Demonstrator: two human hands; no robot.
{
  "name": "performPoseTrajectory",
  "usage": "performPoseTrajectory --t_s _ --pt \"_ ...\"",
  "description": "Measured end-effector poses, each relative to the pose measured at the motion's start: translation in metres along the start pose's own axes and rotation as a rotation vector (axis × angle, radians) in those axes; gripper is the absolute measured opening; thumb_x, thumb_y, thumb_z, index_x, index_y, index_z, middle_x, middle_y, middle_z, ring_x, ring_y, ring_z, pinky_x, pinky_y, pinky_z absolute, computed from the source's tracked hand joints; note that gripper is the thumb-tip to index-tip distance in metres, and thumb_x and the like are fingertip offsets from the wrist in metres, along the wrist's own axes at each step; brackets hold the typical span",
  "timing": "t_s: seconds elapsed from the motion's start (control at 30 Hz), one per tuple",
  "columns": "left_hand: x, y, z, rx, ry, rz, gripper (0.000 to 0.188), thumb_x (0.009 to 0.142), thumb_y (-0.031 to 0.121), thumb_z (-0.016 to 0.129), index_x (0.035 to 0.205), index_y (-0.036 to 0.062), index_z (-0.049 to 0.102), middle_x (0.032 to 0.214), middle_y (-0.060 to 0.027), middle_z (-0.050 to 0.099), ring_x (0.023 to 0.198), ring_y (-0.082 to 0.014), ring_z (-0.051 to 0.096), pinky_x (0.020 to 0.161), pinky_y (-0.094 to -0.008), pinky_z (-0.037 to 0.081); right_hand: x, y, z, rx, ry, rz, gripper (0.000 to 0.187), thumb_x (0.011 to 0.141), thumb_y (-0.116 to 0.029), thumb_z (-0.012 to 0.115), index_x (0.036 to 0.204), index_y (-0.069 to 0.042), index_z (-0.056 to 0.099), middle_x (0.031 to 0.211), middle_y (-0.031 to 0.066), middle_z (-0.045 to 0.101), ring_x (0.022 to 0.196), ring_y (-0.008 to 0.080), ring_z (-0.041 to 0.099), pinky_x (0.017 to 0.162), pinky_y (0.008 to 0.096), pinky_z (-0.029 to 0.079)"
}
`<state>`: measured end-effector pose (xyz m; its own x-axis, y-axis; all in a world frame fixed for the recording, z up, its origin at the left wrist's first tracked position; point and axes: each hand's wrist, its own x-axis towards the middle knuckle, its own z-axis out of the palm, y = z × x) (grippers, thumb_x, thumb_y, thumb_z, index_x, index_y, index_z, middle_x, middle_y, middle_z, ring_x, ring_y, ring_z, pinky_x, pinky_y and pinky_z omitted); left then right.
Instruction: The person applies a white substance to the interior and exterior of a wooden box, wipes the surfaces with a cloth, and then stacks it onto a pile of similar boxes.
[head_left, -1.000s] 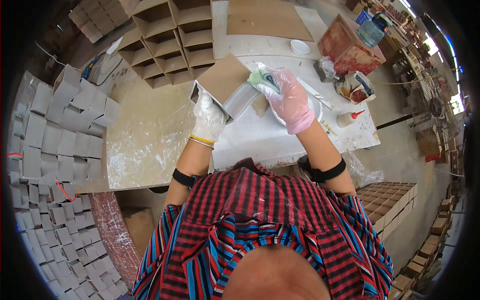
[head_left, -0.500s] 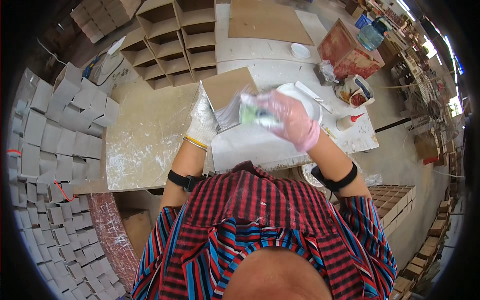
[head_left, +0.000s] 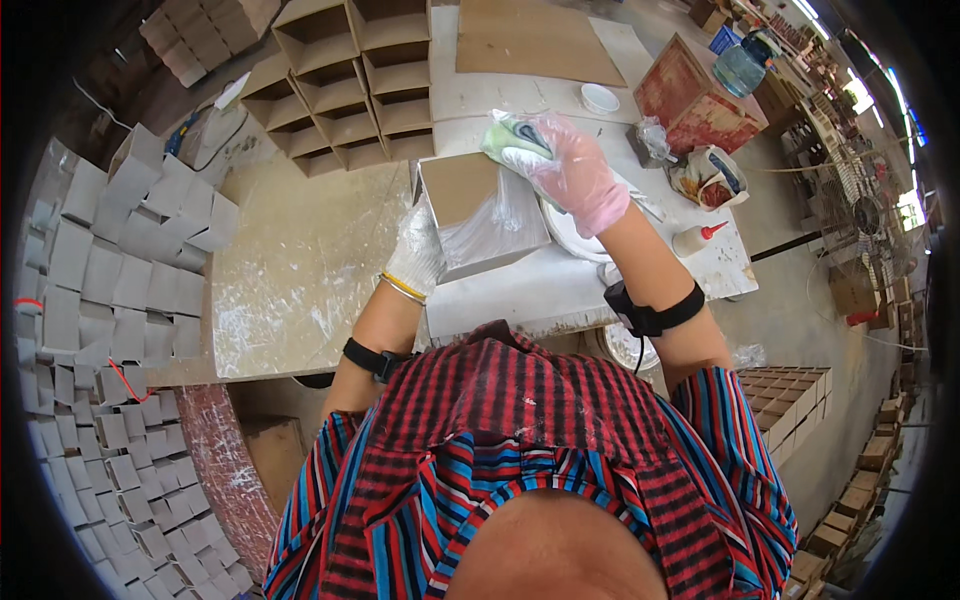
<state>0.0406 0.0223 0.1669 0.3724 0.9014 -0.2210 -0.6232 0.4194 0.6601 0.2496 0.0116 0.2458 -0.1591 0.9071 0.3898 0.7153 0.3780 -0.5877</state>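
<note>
A brown board box [head_left: 460, 190] stands on the white-topped table in front of me. Whitish wet-looking film, or clear plastic, covers the near part of its brown face; I cannot tell which. My left hand [head_left: 418, 245], in a white knit glove, grips the box's left side. At the box's far right corner is my right hand [head_left: 575, 170], in a pinkish see-through glove, closed around a folded green and white cloth [head_left: 515, 138]. Partly behind my right wrist lies a round white plate [head_left: 572, 238] with a white flat strip [head_left: 640, 198] beside it.
A brown compartment shelf [head_left: 350, 90] stands at the far left, a flat brown board [head_left: 535, 45] at the back. On the right are a white bowl [head_left: 600, 98], a red-tipped bottle [head_left: 690, 240], a bag [head_left: 708, 180] and a reddish crate [head_left: 685, 95]. Stacked white boxes [head_left: 110, 270] fill the left.
My right hand has moved away from me with the cloth, to the box's far corner. The box has turned, and its near side now shows. My left hand has shifted slightly right.
</note>
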Motion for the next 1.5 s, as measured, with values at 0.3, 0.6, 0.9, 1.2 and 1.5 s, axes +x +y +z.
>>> performPoseTrajectory --t_s 0.3,0.6,0.9,1.2,1.5 --pt "-0.002 0.009 0.007 0.034 -0.001 0.012 0.059 0.1 0.049 0.036 0.132 0.0012 0.048 0.131 -0.0169 0.053 0.118 -0.0298 0.054 0.102 -0.0442 0.045 -0.02 -0.018 0.003 0.148 -0.088 -0.085 0.041 0.082 -0.025 0.071 0.119 -0.01 0.063 0.105 0.0129 0.065 0.095 0.031 0.063 0.084 0.0359 0.051" --pt "-0.005 0.004 -0.006 -0.196 -0.321 0.014 0.056 0.1 0.049 0.035 0.133 0.0051 0.046 0.132 -0.0136 0.051 0.119 -0.0275 0.053 0.104 -0.0444 0.043 0.0 -0.044 -0.013 0.293 0.112 0.027 0.038 0.083 -0.027 0.071 0.117 -0.01 0.064 0.096 0.0141 0.066 0.087 0.0274 0.065 0.079 0.0334 0.051" --pt "-0.014 0.007 0.004 0.008 -0.062 0.018 0.055 0.098 0.05 0.045 0.127 0.0035 0.053 0.116 -0.0124 0.062 0.102 -0.0255 0.063 0.089 -0.038 0.054 0.004 -0.043 0.008 -0.13 0.194 -0.248 0.044 0.082 -0.022 0.072 0.124 -0.016 0.062 0.094 0.0121 0.064 0.08 0.0288 0.064 0.076 0.0362 0.053" --pt "0.009 -0.006 -0.011 0.293 -0.292 0.169 0.05 0.098 0.046 0.046 0.129 0.0066 0.052 0.119 -0.0108 0.059 0.105 -0.0224 0.06 0.091 -0.036 0.052 0.011 -0.048 0.014 -0.062 0.028 -0.339 0.043 0.084 -0.026 0.069 0.125 -0.016 0.06 0.097 0.0112 0.063 0.087 0.0288 0.064 0.077 0.0362 0.053" --pt "0.003 0.007 -0.012 0.319 -0.371 0.136 0.044 0.1 0.034 0.044 0.132 0.0047 0.046 0.122 -0.0141 0.056 0.107 -0.0237 0.06 0.086 -0.0382 0.055 -0.001 -0.063 0.02 -0.002 0.006 -0.543 0.047 0.081 -0.017 0.072 0.127 -0.013 0.059 0.096 0.0103 0.063 0.087 0.0266 0.062 0.071 0.0352 0.052"
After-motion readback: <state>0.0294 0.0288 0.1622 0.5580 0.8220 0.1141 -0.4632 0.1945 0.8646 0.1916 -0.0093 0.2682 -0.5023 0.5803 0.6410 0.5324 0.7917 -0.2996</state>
